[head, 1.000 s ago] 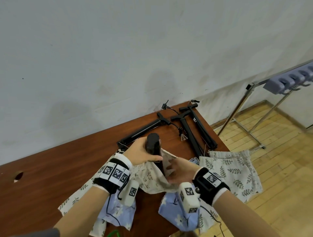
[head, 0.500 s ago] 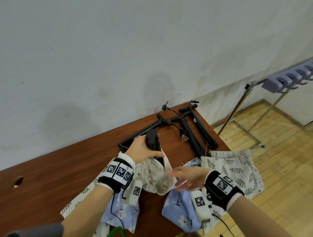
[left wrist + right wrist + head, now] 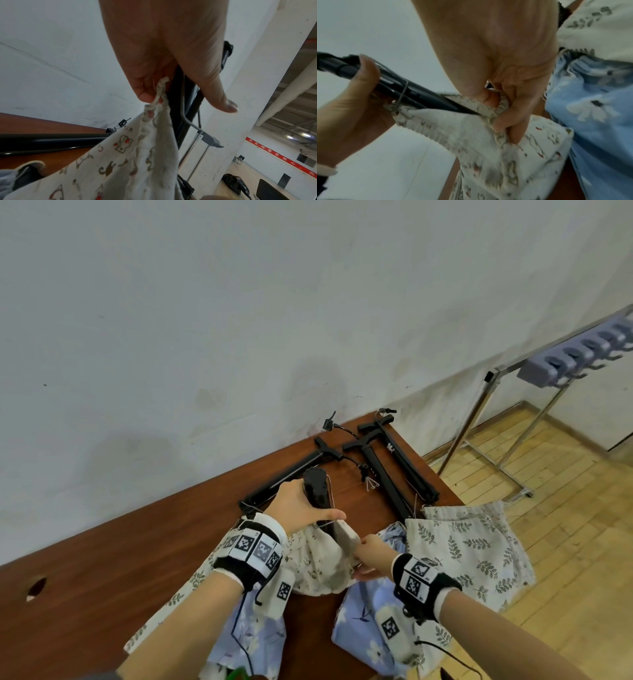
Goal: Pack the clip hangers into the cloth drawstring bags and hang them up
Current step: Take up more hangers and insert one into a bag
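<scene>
A cream cloth drawstring bag [image 3: 318, 563] with small cat prints stands on the brown table [image 3: 102, 570]. Black clip hangers [image 3: 317, 487] poke upright out of its mouth. My left hand [image 3: 301, 505] grips the hanger bundle together with the bag's left rim [image 3: 159, 94], thumb stretched out. My right hand [image 3: 368, 556] pinches the bag's right rim [image 3: 498, 121] between thumb and fingers. The hangers [image 3: 412, 89] slant down into the bag's opening, and their lower ends are hidden inside the cloth.
More black clip hangers [image 3: 383, 463] lie at the table's far corner. A leaf-print bag [image 3: 472, 546] and blue floral bags [image 3: 363, 621] lie flat around my hands. A metal rack [image 3: 507, 405] with a purple hook rail [image 3: 579, 354] stands on the wooden floor to the right.
My right hand, which had let go and opened beside the bag half a second ago, has come back and taken hold of the bag's right rim. The left hand kept its grip.
</scene>
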`<state>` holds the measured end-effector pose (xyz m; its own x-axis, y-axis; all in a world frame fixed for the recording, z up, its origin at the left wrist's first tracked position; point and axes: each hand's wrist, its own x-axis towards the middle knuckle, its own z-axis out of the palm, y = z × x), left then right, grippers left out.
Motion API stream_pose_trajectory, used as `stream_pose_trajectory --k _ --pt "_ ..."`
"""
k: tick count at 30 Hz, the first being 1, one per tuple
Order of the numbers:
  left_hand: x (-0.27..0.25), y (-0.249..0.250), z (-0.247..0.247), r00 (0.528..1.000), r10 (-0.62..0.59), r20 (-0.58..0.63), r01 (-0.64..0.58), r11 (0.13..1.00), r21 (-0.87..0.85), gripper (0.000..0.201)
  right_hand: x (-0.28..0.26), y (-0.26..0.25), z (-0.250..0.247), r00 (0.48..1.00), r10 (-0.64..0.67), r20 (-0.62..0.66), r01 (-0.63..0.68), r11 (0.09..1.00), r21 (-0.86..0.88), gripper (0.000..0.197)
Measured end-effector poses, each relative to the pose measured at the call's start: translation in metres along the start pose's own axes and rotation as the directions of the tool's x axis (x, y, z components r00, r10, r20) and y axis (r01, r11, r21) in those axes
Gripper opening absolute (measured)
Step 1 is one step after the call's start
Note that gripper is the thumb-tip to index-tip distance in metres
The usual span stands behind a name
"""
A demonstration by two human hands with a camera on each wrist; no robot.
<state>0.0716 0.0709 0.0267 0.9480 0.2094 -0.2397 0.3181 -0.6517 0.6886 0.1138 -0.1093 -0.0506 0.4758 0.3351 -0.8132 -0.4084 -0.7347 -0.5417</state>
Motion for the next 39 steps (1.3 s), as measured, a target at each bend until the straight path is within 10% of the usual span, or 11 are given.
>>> stream_pose_trajectory --k 14,18,24,29,39 --pt "-0.014 0.01 -0.029 0.969 0.049 -0.242 -0.086 0.986 -0.144 0.023 -0.054 -0.042 -0.051 0.951 -0.299 0.075 0.237 0.866 0.44 0.038" --pt "-0.016 0.011 -0.064 0.932 0.031 -0.361 -0.093 0.983 -0.156 0.024 -0.07 -0.051 -0.087 0.95 -0.296 -0.095 0.307 0.842 0.443 0.035" --pt "-0.03 0.049 -0.067 0.962 0.247 -0.114 -0.257 0.962 -0.089 0.023 -0.091 -0.076 -0.078 0.917 -0.392 -0.073 0.399 0.894 0.206 0.04" --pt "-0.033 0.064 -0.093 0.941 0.25 -0.228 -0.318 0.885 -0.34 0.035 -0.092 -0.094 -0.087 0.9 -0.273 -0.34 0.34 0.928 0.154 0.027" --pt "-0.025 0.071 -0.046 0.964 0.264 0.025 -0.261 0.961 -0.093 0.021 -0.088 -0.096 -0.053 0.877 -0.472 -0.086 0.478 0.84 0.257 0.041"
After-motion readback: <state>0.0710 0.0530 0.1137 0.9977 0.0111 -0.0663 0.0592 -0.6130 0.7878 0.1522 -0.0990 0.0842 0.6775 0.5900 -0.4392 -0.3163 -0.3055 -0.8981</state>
